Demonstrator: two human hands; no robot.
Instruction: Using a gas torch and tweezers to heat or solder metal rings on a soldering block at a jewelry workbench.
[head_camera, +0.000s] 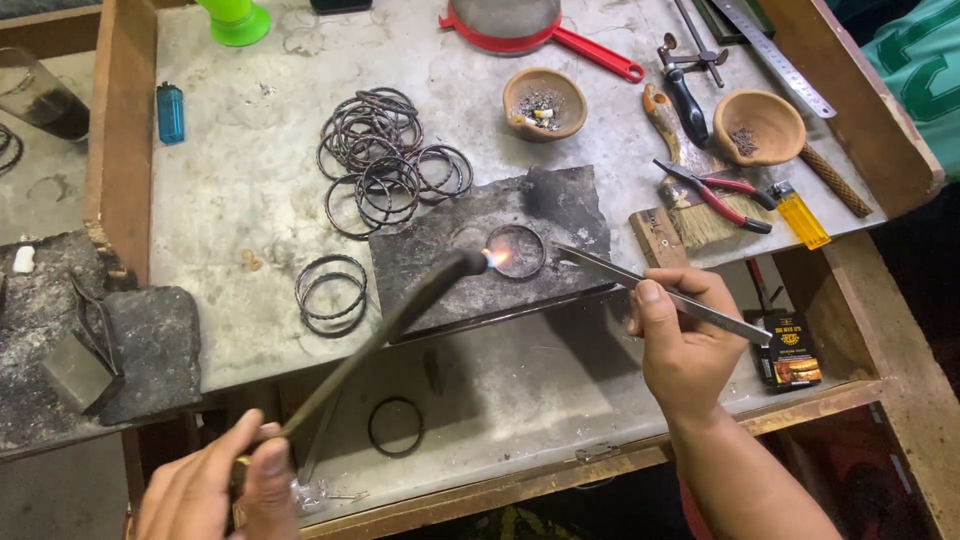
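- The left hand (215, 490) was curled tight around the grip of a long blowtorch (385, 335), low at the near edge of the bench.
- The torch's dark nozzle reached up and right to a small orange flame (497, 258) that touched the left rim of a metal bangle (516, 250).
- The bangle lay flat on a charred grey slab (560, 215) in the middle of the worktop (230, 190).
- The right hand (685, 340) pinched long steel tweezers (650, 288) between thumb and fingers; their tips pointed left, just beside the bangle's right rim.
- A heap of dark bangles (385, 160) sat left of the slab, with another small stack (332, 292) nearer the front.
- One loose ring (396, 427) lay in the open drawer below.
- Two clay bowls (545, 103), red-handled pliers (715, 195), a brush (700, 222) and a yellow lighter (800, 215) lay to the right.
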